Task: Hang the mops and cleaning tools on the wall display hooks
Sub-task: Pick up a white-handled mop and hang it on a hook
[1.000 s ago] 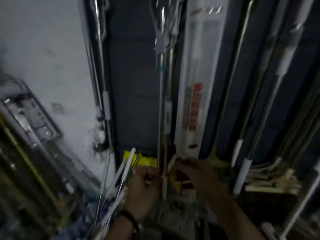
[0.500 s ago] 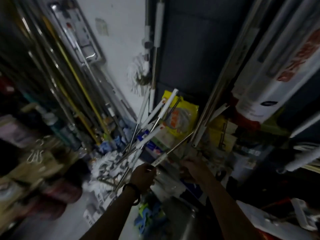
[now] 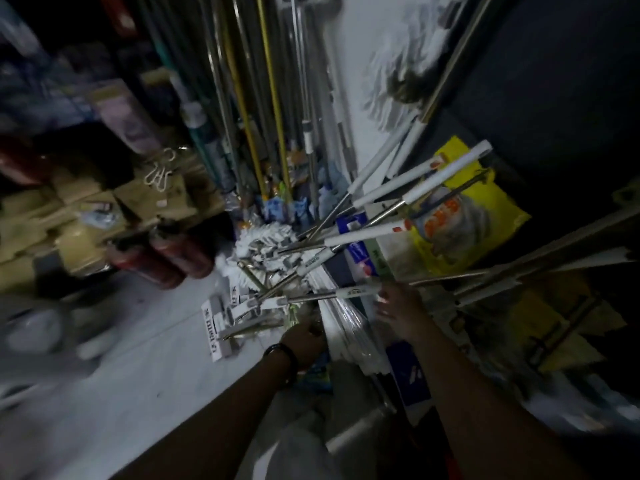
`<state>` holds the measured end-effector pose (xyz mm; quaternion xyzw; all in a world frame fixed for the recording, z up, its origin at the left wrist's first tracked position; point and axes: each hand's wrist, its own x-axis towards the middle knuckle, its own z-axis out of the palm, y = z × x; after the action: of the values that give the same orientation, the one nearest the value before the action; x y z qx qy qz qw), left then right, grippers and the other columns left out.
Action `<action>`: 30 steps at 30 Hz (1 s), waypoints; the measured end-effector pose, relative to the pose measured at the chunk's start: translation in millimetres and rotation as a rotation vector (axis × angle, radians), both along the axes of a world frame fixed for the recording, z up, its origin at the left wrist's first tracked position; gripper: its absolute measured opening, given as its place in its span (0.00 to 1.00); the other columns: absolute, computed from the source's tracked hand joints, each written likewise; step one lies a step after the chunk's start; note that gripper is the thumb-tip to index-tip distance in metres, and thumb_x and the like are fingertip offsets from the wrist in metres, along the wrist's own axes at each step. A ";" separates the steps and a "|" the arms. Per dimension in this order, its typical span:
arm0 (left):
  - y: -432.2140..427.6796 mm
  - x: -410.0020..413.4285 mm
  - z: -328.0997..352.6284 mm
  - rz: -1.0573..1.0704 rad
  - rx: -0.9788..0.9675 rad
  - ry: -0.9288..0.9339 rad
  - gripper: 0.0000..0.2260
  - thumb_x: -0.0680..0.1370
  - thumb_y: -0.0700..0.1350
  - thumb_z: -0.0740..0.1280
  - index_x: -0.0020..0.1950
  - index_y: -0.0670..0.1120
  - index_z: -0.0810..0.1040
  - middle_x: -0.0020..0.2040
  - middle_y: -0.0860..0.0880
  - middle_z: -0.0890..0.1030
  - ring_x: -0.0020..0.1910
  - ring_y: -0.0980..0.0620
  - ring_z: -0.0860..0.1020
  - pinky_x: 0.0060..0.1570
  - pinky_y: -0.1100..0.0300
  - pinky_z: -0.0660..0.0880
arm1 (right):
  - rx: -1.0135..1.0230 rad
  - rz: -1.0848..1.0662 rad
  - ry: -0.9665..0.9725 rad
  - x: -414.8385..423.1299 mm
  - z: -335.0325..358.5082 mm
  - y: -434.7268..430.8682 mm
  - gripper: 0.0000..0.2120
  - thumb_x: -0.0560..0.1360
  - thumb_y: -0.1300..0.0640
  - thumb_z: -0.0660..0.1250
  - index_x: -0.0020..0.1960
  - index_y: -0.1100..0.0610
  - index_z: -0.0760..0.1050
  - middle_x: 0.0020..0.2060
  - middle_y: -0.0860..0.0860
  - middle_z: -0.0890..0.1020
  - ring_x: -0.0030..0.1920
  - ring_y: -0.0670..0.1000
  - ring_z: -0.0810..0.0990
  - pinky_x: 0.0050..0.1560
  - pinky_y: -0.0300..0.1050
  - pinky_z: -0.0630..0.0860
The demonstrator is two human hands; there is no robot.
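The mops (image 3: 363, 233) lean in a tangled sheaf off the floor (image 3: 156, 341) at centre, handles fanning toward 2 o'clock. I judge them light and stiff: thin metal poles, smooth enough to slip, with soft heads weighting the low end. The white sleeve is the place to grip, drawing one out along its length.

My right hand (image 3: 398, 306), at 5 o'clock, lies at the lowest pole (image 3: 311, 297); blur hides whether it closes on it. My left hand (image 3: 304, 339), at 6 o'clock, is sunk among the heads, grip unclear.

I count at least six white-sleeved handles and one yellow bag (image 3: 485, 220).
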<state>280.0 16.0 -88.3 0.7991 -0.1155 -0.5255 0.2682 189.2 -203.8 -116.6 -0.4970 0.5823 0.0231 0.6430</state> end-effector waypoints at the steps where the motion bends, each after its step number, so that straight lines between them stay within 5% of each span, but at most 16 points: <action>1: -2.3 0.0 -3.9 0.008 -0.005 -0.001 0.08 0.82 0.48 0.66 0.44 0.48 0.75 0.51 0.40 0.82 0.51 0.41 0.82 0.56 0.45 0.80 | -0.010 0.020 -0.035 10.7 -1.7 -7.9 0.09 0.78 0.52 0.73 0.47 0.59 0.80 0.40 0.57 0.84 0.36 0.55 0.83 0.38 0.50 0.79; 5: -4.8 3.7 -17.4 0.064 -0.001 0.006 0.11 0.82 0.50 0.66 0.57 0.44 0.80 0.56 0.39 0.84 0.54 0.39 0.83 0.56 0.44 0.81 | -0.124 0.019 -0.170 57.1 -4.1 -29.7 0.08 0.80 0.55 0.71 0.54 0.59 0.79 0.50 0.65 0.85 0.47 0.62 0.87 0.50 0.60 0.85; 8: -2.8 7.4 -22.3 0.086 0.011 0.010 0.12 0.82 0.49 0.66 0.60 0.44 0.79 0.57 0.40 0.84 0.56 0.37 0.83 0.56 0.45 0.81 | -0.123 -0.066 -0.207 87.7 -7.7 -40.3 0.15 0.81 0.56 0.72 0.66 0.54 0.76 0.52 0.55 0.86 0.53 0.56 0.88 0.59 0.60 0.84; 13: 3.1 10.5 -30.1 0.104 0.025 0.010 0.13 0.81 0.49 0.66 0.61 0.43 0.77 0.58 0.41 0.83 0.55 0.39 0.82 0.58 0.45 0.79 | -0.098 -0.069 -0.059 120.2 -25.0 -51.4 0.17 0.82 0.58 0.69 0.70 0.55 0.75 0.51 0.53 0.84 0.49 0.55 0.87 0.58 0.61 0.85; 19: 10.3 18.0 -51.4 0.135 0.021 -0.011 0.09 0.83 0.48 0.65 0.58 0.46 0.80 0.54 0.45 0.83 0.48 0.49 0.78 0.51 0.56 0.76 | -0.136 -0.050 0.034 161.6 -59.3 -70.3 0.20 0.85 0.38 0.59 0.67 0.52 0.72 0.54 0.54 0.81 0.55 0.57 0.83 0.59 0.60 0.84; 22: 15.8 22.7 -62.7 0.174 0.059 -0.002 0.10 0.81 0.50 0.67 0.58 0.46 0.81 0.53 0.46 0.84 0.50 0.47 0.82 0.52 0.55 0.79 | -0.168 -0.125 -0.044 175.6 -72.9 -75.7 0.25 0.83 0.36 0.59 0.72 0.51 0.71 0.55 0.53 0.83 0.55 0.56 0.85 0.60 0.58 0.83; 30: -2.7 50.9 -72.8 0.256 0.018 0.035 0.05 0.81 0.50 0.68 0.52 0.50 0.80 0.54 0.44 0.84 0.53 0.42 0.83 0.55 0.48 0.81 | -0.199 -0.203 -0.108 180.7 -85.0 -76.1 0.29 0.75 0.31 0.70 0.66 0.51 0.76 0.55 0.53 0.85 0.51 0.55 0.87 0.53 0.55 0.87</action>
<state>330.9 13.2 -161.1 0.8005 -0.0031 -0.5017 0.3279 369.9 -279.9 -201.6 -0.4976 0.5935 -0.1265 0.6198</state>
